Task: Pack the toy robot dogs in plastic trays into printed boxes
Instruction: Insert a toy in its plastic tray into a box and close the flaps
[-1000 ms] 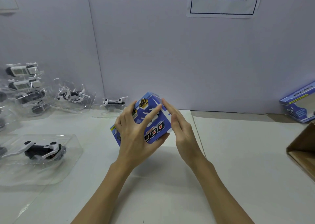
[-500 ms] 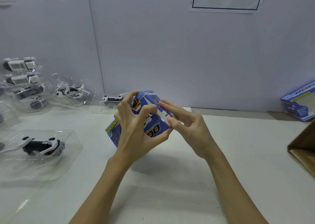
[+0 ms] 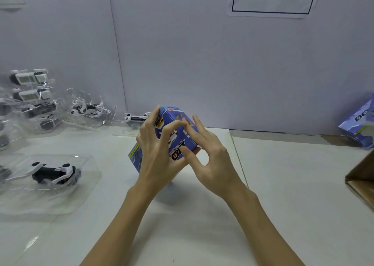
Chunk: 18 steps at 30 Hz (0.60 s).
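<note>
Hands meet at the table's centre: left hand (image 3: 156, 156) curls round the tilted blue printed box (image 3: 172, 124), right hand (image 3: 210, 154) pinches its near corner. Toy robot dog (image 3: 54, 172) lies in its plastic tray (image 3: 89, 176) at nine o'clock; more trays (image 3: 32, 101) beyond, ten o'clock.

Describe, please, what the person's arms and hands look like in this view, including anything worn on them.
Both forearms are bare as far as the frame shows: no sleeves, gloves, watch or bracelets. The left hand and right hand are slim with long fingers and short, unpainted nails. No rings or markings are visible on either.
</note>
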Motion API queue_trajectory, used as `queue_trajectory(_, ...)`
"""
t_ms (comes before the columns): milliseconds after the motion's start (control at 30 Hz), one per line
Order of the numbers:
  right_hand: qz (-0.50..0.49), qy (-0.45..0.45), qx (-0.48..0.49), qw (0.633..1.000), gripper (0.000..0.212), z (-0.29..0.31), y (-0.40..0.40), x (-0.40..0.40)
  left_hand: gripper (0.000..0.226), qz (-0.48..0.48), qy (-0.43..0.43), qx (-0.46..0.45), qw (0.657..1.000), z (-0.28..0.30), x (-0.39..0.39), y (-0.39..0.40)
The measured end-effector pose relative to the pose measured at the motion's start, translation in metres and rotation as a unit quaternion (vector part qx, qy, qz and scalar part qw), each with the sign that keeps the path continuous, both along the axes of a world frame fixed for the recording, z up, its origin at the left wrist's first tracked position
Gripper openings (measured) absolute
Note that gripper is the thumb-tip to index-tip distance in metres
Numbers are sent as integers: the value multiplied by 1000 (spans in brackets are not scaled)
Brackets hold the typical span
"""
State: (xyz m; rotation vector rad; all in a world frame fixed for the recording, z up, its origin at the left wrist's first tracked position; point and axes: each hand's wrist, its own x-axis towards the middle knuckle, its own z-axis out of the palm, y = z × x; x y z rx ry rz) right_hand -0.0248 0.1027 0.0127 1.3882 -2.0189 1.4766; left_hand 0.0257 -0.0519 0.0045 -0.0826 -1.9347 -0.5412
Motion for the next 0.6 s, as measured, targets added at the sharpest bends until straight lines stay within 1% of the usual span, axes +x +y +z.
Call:
queue_trajectory(67,-6,-1,-10,1000,58,-2,-2,1,64,-5,11,11,1000,0,0,1)
queue_trajectory(200,-17,6,-32,999,49,-3,-5,-2,74,-7,19,32,999,-1,-2,5)
queue_trajectory(300,-16,-20,-37,999,49,-8,-6,-6,83,-33,18,20,999,-3,-3,2)
queue_trajectory(367,-29,-68,-57,996,52,-10,-7,-9,93,-42,-38,-28,998,-8,-5,-5)
queue_trajectory(400,-40,-105,-83,990,53,-10,-6,-12,99,-30,-85,-48,995,-12,-6,-9)
queue_trajectory(433,-57,-141,-115,982,50,-10,-4,-15,105,-9,-139,-50,989,-17,-8,-13)
queue_trajectory(467,-84,-166,-142,972,45,-10,0,-21,110,13,-195,-28,980,-22,-9,-17)
queue_trajectory(500,-117,-184,-155,964,40,-11,4,-26,113,24,-246,16,969,-26,-9,-20)
queue_trajectory(533,-148,-199,-155,956,36,-12,9,-32,111,13,-278,74,958,-28,-10,-23)
queue_trajectory(567,-169,-213,-148,951,33,-12,15,-37,102,-14,-285,131,950,-28,-11,-26)
queue_trajectory(600,-180,-223,-136,948,30,-12,19,-40,89,-38,-274,175,945,-29,-13,-28)
